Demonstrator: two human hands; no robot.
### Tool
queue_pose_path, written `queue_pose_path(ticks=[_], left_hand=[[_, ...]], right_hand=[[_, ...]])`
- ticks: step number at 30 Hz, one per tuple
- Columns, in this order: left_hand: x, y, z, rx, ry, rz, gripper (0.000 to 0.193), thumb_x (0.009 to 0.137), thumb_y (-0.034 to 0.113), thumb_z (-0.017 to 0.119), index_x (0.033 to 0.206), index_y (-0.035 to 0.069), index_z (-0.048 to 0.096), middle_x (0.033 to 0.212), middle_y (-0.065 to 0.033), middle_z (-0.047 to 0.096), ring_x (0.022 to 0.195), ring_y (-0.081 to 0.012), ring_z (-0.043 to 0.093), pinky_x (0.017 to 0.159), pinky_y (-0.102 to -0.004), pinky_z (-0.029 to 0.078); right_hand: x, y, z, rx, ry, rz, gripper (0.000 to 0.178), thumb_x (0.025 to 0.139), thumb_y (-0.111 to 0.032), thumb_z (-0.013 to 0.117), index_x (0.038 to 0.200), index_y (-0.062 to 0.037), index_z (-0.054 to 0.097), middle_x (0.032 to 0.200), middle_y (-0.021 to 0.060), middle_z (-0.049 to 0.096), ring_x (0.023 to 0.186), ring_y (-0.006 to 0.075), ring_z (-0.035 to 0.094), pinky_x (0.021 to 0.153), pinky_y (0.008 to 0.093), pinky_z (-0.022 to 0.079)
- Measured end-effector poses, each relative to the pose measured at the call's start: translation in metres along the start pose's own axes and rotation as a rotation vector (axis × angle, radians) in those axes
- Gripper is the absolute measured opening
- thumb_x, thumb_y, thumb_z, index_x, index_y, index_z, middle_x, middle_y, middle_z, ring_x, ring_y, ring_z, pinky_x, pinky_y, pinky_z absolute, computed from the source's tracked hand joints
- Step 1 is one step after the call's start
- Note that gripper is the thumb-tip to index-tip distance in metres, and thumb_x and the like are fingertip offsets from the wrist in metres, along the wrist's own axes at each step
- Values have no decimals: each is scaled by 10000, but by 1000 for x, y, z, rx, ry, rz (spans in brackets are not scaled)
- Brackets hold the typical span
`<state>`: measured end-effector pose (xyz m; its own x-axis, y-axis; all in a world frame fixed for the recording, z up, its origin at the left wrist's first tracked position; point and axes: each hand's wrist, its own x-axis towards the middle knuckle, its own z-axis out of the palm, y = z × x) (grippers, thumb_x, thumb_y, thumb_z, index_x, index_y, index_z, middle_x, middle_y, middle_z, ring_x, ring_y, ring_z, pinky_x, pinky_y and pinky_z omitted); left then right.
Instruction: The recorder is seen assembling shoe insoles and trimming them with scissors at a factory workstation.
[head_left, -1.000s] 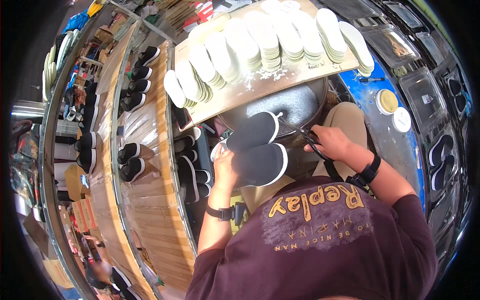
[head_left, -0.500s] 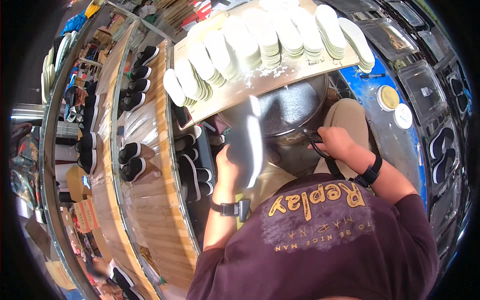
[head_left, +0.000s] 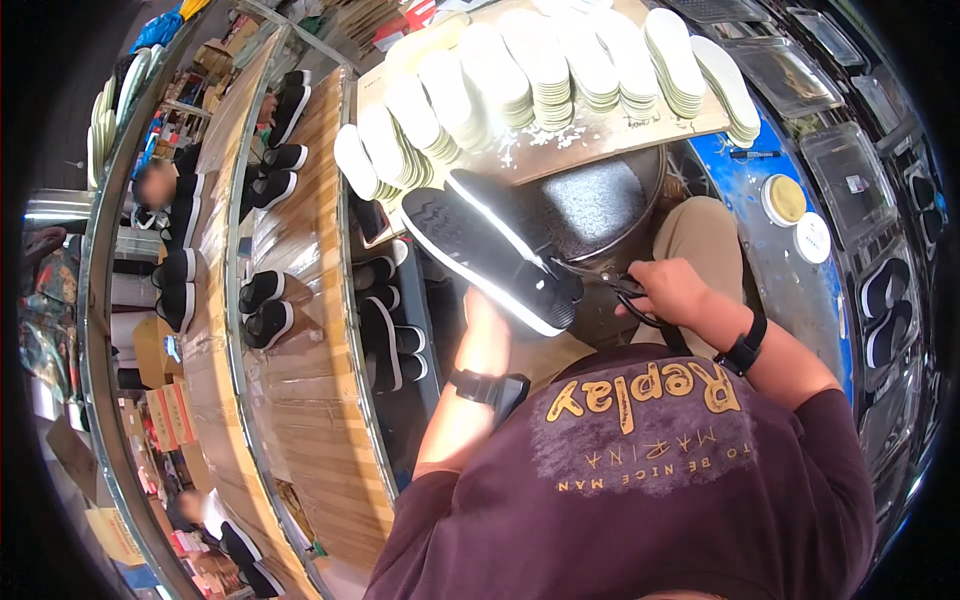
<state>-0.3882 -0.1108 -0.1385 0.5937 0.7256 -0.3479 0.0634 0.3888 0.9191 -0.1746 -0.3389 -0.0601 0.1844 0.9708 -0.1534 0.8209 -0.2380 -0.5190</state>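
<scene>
A black shoe (head_left: 470,240) with white sole edges is tilted over my lap, its treaded underside facing up. A second black part with a white edge lies against it; I cannot tell whether it is another shoe. My left hand (head_left: 484,308) grips the shoe from below, fingers mostly hidden behind it. In my right hand (head_left: 668,290) are black-handled scissors (head_left: 626,292), fingers round the handles. Their blades point left and reach the shoe's near right end; whether they touch it I cannot make out.
Ahead, a board (head_left: 575,155) carries several stacks of pale insoles (head_left: 545,75) and white scraps, above a round dark tub (head_left: 600,205). Shelves (head_left: 310,400) with black shoes stand left. On the right, a blue surface (head_left: 800,300) holds two round containers (head_left: 785,200) and a marker (head_left: 755,155).
My left hand has turned the shoe from blurred and upright to tilted, underside up, with one end swung right toward the scissors. My right hand stays nearly in place.
</scene>
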Motion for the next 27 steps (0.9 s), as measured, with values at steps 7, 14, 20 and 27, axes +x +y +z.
queue_pose_path(ticks=[7,14,20,27], left_hand=[[13,-6,15,-392,175,-163,366,943,312,540,1134,3,587,963,-72,648,826,-181,634,688,-295,536],[21,15,51,584,320,66,113,869,99,573,844,-4,611,760,-104,647,584,-235,600,559,-326,487],[-10,30,93,1339,-217,417,438,775,357,733,1008,-6,661,845,-189,666,854,-339,653,761,-415,527],[-28,-7,48,1491,-131,637,444,697,480,740,759,55,625,760,-126,621,806,-280,642,706,-373,512]], right_hand=[[2,-7,9,-39,32,-113,542,735,-548,709,771,-33,548,727,149,628,708,364,633,621,439,493],[-18,24,3,-45,159,102,508,723,-528,733,756,-50,563,644,148,600,652,370,621,591,444,484],[-42,47,16,1,271,170,514,722,-520,742,774,-36,577,680,154,624,645,384,616,590,454,478],[-32,30,19,-27,200,191,471,726,-473,758,806,-38,596,690,172,630,654,383,619,600,458,474]])
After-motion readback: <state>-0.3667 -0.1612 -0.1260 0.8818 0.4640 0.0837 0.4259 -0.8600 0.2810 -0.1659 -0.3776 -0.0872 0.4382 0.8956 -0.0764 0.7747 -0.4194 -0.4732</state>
